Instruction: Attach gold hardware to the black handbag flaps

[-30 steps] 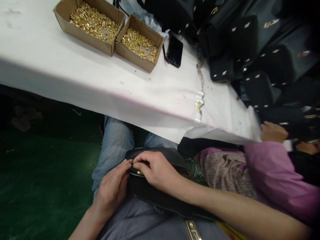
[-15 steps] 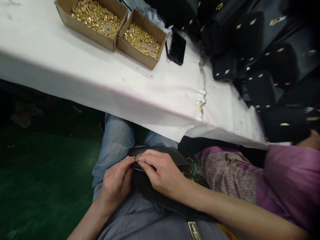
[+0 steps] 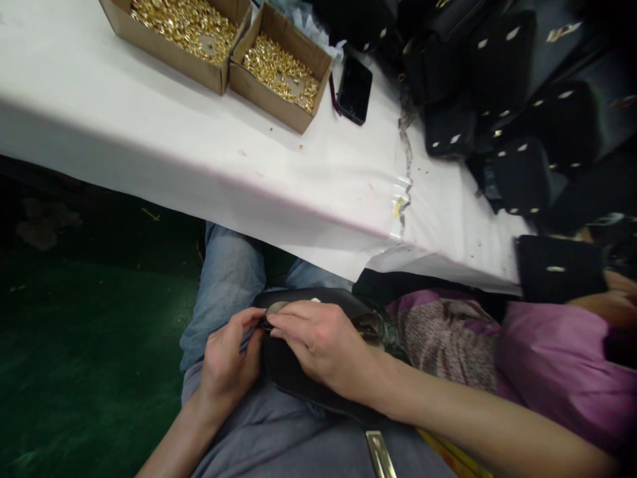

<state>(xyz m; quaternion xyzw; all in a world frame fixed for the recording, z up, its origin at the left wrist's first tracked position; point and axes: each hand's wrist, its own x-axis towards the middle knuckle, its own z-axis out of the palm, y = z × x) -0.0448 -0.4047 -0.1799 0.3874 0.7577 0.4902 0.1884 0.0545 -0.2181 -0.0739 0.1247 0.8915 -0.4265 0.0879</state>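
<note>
Shifted since the earlier frame: at the right edge, the flat black rectangular panel with a pale metallic fitting point(image 3: 557, 280), beside a co-worker's hand point(image 3: 614, 302), sits lower and slightly left. Smooth black leather-like bag point(image 3: 284, 372) lies across my blue-denim lap point(image 3: 229, 272), lower centre. My left hand point(image 3: 226, 358) pinches its left edge, thumb and forefinger nearly closed. My right hand point(image 3: 323, 342) rests on it, fingertips bunched; their contents are hidden, grip cannot be told. Caution: uneven fingertip pressure could crease the edge; a slack left pinch could let it slip.
</note>
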